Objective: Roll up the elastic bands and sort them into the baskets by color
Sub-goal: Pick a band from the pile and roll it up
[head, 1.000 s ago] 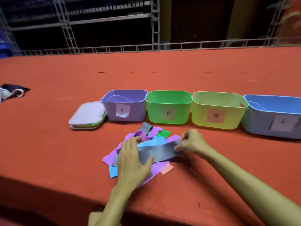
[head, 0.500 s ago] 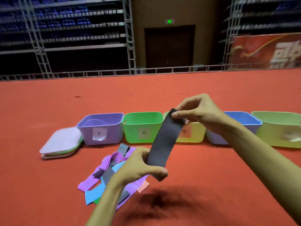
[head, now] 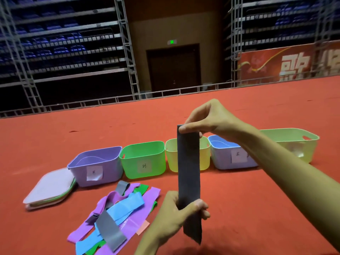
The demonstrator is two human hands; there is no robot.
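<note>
A dark grey elastic band (head: 188, 168) hangs upright in the air before me. My right hand (head: 206, 120) pinches its top end; my left hand (head: 176, 216) grips it near the bottom, thumb across the front. On the red surface to the left lies a pile of bands (head: 117, 214) in purple, light blue, green and grey. Behind stand a purple basket (head: 95, 166), a green basket (head: 143, 159), a yellow basket (head: 171, 155) partly hidden by the band, a blue basket (head: 226, 157) and a pale green basket (head: 294, 142).
A stack of flat lids (head: 49, 190) lies left of the purple basket. The red carpeted surface (head: 73, 129) stretches far back to a metal rail. Shelving racks and a dark door stand beyond it.
The grey band was lifted off the pile and stretched from a slant to upright between both hands. My view has tilted upward.
</note>
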